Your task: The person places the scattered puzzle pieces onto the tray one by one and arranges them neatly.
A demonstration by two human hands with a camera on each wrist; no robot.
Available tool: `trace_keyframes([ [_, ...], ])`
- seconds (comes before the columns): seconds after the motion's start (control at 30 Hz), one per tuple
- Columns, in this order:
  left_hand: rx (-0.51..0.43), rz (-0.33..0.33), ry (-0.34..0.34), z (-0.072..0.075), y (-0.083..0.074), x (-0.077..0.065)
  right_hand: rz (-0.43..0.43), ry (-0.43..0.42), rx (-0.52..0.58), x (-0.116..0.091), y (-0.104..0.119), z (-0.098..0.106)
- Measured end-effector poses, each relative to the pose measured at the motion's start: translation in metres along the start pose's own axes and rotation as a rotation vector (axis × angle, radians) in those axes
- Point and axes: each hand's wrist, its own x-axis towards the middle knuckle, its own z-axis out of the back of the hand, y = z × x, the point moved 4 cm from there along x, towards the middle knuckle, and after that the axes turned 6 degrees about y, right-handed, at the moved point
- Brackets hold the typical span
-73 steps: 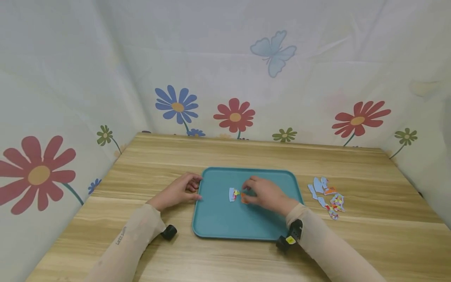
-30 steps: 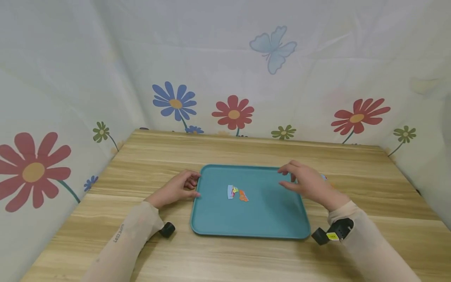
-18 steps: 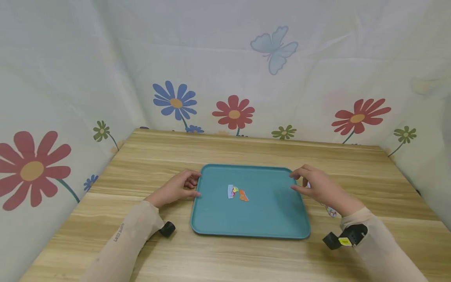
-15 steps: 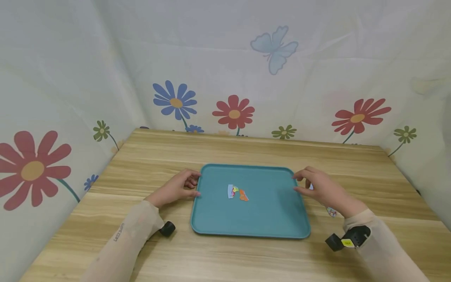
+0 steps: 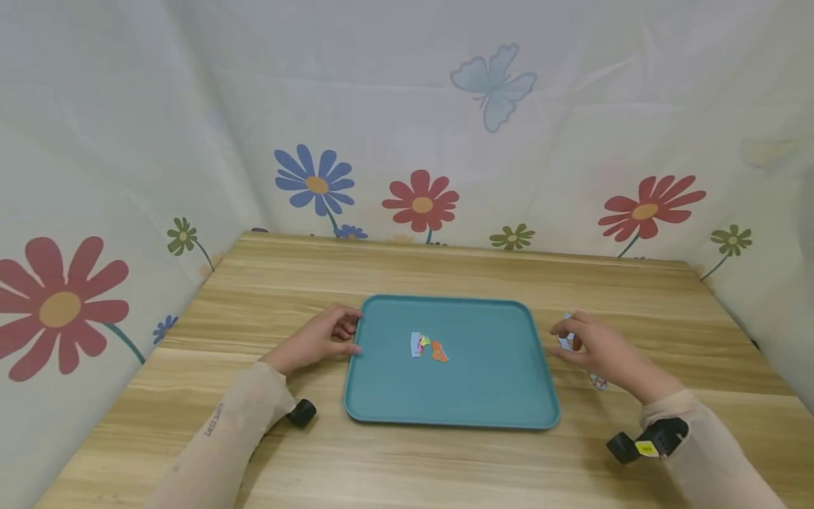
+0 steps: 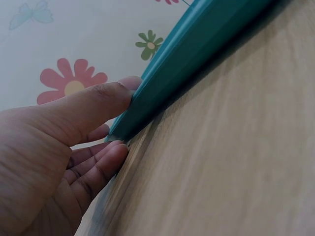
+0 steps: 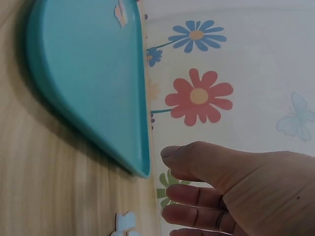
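Observation:
My left hand (image 5: 321, 340) holds the left rim of the teal tray (image 5: 464, 396); in the left wrist view its thumb lies on the rim (image 6: 165, 69) and its fingers sit low against the side. On the tray lie a light blue cut-out piece (image 5: 415, 346) with a multicoloured edge and an orange cut-out piece (image 5: 439, 351), close together. To the right of the tray, my right hand (image 5: 600, 346) hovers with loosely bent fingers, holding nothing. Beneath it a light blue piece (image 5: 565, 343) and a multicoloured piece (image 5: 598, 382) peek out; other parts of that pile are hidden.
The wooden table (image 5: 305, 276) carries the tray near its middle. Behind it hangs a pale cloth backdrop (image 5: 394, 99) printed with flowers and a butterfly, with side walls at left and right. A black wrist camera (image 5: 302, 413) is on the left wrist, another (image 5: 622, 448) on the right.
My right hand has left the orange piece on the tray and moved right, past the rim, over the loose pieces. My left hand stays at the left rim.

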Motion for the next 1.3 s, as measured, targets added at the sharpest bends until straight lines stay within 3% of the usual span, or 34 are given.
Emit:
trace_keyframes([
  [0.53, 0.005, -0.002, -0.002, 0.0, -0.001, -0.001, -0.06, 0.038, 0.03, -0.014, -0.028, -0.013],
  [0.87, 0.011, 0.005, -0.005, 0.0, -0.002, -0.001, -0.099, 0.036, -0.018, -0.017, -0.042, -0.022],
  [1.3, 0.01, -0.006, -0.004, -0.001, -0.003, -0.001, -0.131, 0.053, -0.018, -0.016, -0.047, -0.025],
])
